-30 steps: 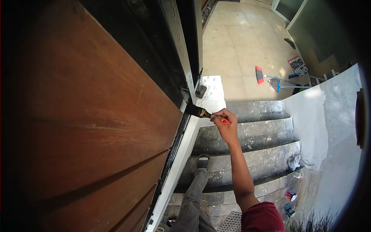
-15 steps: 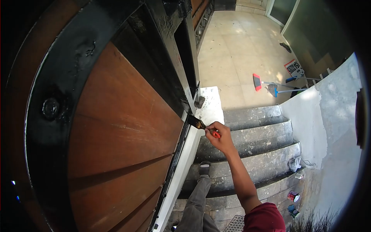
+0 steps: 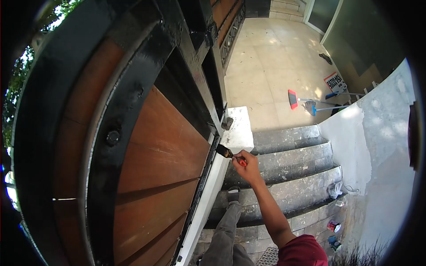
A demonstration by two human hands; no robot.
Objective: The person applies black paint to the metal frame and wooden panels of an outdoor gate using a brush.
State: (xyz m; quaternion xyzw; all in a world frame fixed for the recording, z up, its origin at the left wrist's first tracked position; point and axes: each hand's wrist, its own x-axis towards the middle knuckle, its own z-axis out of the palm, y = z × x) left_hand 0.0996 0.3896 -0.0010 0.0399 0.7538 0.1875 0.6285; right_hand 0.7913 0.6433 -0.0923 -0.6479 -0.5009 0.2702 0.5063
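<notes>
My right hand (image 3: pixel 247 167) is closed around the red handle of a paintbrush (image 3: pixel 225 152). The brush's bristles look black with paint and touch, or lie very close to, the dark metal edge (image 3: pixel 212 148) of a gate. Brown wooden panels (image 3: pixel 164 146) fill the gate's black frame (image 3: pixel 116 119). Just beyond the brush stands a white block (image 3: pixel 239 126) with dark smears. A white strip (image 3: pixel 205 190) runs down beside the gate's edge. My left hand is out of view.
Grey stone steps (image 3: pixel 290 162) lie below, with my foot (image 3: pixel 233 194) on one. A red-headed broom (image 3: pixel 293 99) and a blue-handled one (image 3: pixel 313 107) lie on the tiled floor (image 3: pixel 266 71). A paint can (image 3: pixel 333 226) and a plastic bag (image 3: pixel 335 189) are by the right wall (image 3: pixel 355 150).
My view has shifted, bringing more of the gate's left side and some foliage into sight. The right hand and brush have moved slightly down and left along the gate edge.
</notes>
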